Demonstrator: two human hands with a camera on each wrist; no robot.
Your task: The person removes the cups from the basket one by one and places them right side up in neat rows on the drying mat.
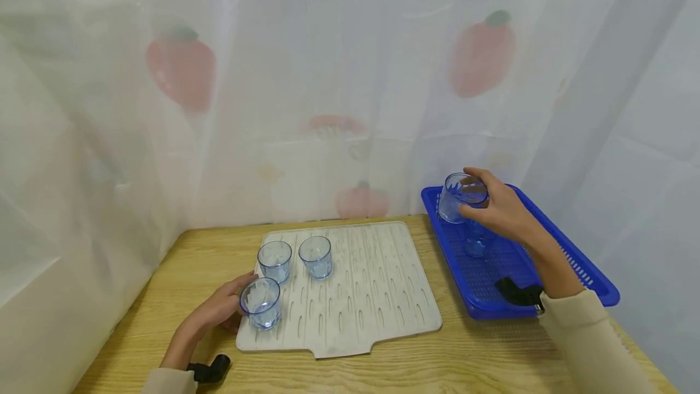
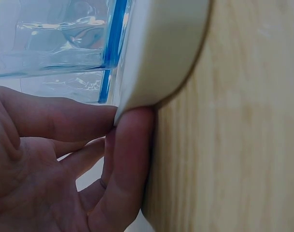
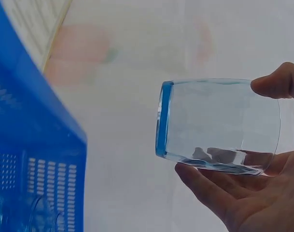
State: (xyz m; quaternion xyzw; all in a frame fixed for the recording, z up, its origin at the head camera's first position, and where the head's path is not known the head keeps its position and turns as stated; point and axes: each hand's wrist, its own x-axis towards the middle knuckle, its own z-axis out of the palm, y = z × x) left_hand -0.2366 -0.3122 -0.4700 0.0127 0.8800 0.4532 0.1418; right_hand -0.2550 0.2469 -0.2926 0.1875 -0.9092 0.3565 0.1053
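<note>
Over the far end of a blue plastic basket (image 1: 448,260), my right hand (image 1: 503,208) grips a clear drinking glass (image 1: 452,205) between thumb and fingers. The right wrist view shows this glass (image 3: 219,123) on its side in that picture, its thick base tinted blue. Another glass (image 1: 477,245) is inside the basket below. On the left, my left hand (image 1: 221,304) pinches the edge of a pale ridged draining board (image 1: 372,284); thumb and finger meet at that edge in the left wrist view. Three glasses stand there: front (image 1: 262,306), behind it (image 1: 275,262), and right (image 1: 317,258).
A wooden table (image 1: 208,248) carries the board and the basket, with a strip of wood between them. A whitish curtain (image 1: 328,78) with fruit prints hangs behind and along both sides. Black wrist mounts (image 1: 210,369) sit on both sleeves.
</note>
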